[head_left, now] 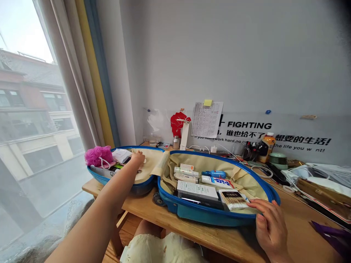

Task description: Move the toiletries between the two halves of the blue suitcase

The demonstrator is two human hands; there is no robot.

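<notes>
A blue suitcase (pixel 211 215) lies open on the wooden desk. My left hand (pixel 138 158) reaches into its left half, fingers curled downward; a small pale thing shows by the fingertips, too small to name. Close to that hand are a white packet (pixel 121 156) and a pink bath puff (pixel 99 157) at the far left. My right hand (pixel 270 223) lies over the right half's front rim, fingers stretched out, beside a pack of cotton swabs (pixel 234 199). That half also holds a white box (pixel 197 190), a toothpaste tube (pixel 219 181), a blue bottle (pixel 214 174) and white tubes (pixel 186 171).
Behind the suitcase stand a small jar (pixel 176 142), a white upright lamp (pixel 185 136) and a charger (pixel 213 149). An orange-capped bottle (pixel 267 147), cables and a brown case (pixel 323 193) crowd the right side. A window and curtains (pixel 79 73) are at left.
</notes>
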